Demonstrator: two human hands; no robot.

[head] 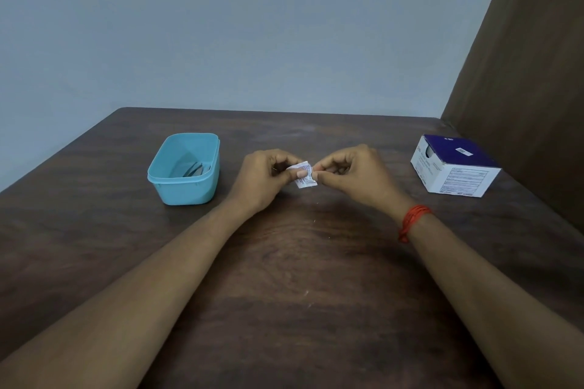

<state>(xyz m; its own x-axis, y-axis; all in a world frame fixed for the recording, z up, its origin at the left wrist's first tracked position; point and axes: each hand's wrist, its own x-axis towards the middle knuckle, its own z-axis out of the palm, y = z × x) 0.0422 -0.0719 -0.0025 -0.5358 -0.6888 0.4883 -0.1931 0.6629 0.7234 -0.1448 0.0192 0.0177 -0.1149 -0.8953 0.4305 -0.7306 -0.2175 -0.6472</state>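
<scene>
A small white printed sachet [305,179] is held just above the middle of the dark wooden table [284,278]. My left hand [265,177] pinches its left side with thumb and fingers. My right hand [350,172] pinches its upper right edge; an orange thread band circles that wrist. Both hands meet at the sachet, fingers curled round it.
A light blue plastic tub [186,186] stands to the left with a few flat grey packets inside. A white and dark blue carton [455,164] sits at the right, close to a brown panel [521,73]. A pale wall rises behind the table's far edge.
</scene>
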